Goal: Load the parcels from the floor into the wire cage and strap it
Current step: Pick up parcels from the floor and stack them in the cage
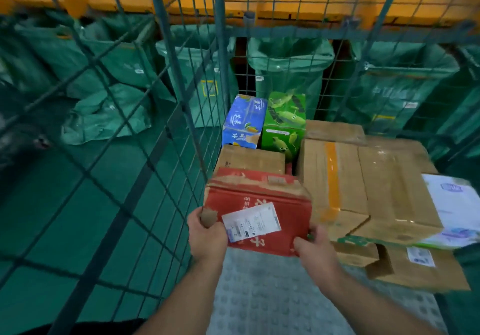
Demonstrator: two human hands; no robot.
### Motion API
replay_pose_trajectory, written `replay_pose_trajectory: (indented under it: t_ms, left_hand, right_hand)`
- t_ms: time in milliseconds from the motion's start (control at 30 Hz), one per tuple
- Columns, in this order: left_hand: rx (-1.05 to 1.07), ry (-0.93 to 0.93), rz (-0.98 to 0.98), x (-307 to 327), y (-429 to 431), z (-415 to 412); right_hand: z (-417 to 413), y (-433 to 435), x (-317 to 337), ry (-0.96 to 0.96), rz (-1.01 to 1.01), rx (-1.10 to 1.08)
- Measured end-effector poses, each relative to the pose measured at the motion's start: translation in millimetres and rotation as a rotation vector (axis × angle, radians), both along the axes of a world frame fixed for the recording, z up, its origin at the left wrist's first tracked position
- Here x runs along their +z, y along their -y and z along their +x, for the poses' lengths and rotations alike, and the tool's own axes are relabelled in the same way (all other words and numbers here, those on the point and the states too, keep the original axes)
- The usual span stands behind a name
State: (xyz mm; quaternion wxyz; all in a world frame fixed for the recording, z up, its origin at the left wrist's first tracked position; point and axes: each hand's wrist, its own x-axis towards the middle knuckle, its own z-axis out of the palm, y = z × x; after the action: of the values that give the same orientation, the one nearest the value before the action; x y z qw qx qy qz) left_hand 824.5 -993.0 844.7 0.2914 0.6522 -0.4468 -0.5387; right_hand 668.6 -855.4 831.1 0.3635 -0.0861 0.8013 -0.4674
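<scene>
The red box [259, 199] you hold carries large white Chinese characters, upside down to you. The one at its near edge reads as 子; the smaller ones beside it are too blurred to read. Its white shipping label [252, 221] shows a barcode and fine print you cannot make out. The blue box [244, 121] bears white characters that look like 芒果, printed twice. The green box [283, 124] has a white strip of illegible text. One green sack [197, 75] shows a yellow square mark, and a second sack [394, 90] shows faint pale characters. Labels on the white carton [452, 199] and the brown box [415, 275] are unreadable.
</scene>
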Motion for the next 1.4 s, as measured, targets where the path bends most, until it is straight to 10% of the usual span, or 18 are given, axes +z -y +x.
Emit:
replay_pose_trajectory:
  t_ms: [167, 433, 800, 1100, 1400]
  left_hand:
    - [0.017, -0.068, -0.139, -0.1, 67.1, -63.3]
    - [-0.205, -0.086, 0.345, -56.1, 133.2, -106.7]
    - [-0.389, -0.05, 0.248, -23.6, 109.0, -123.5]
    - [-0.69, 0.044, 0.414, -30.3, -26.7, -158.4]
    - [-1.219, 0.035, 0.367, -30.7, -163.8, -193.0]
  right_hand:
    - [-67.1, 80.5, -1.8, -0.057, -0.161, 0.002]
    - [-122.0, 165.9, -70.1, 0.223, -0.059, 0.069]
    - [-135.4, 209.8, -55.5, 0.371, -0.012, 0.3]
    - [-96.3, 9.1, -24.3, 0.341, 0.008, 0.31]
    - [-61.1, -202.6, -21.1, 0.384, -0.076, -0.518]
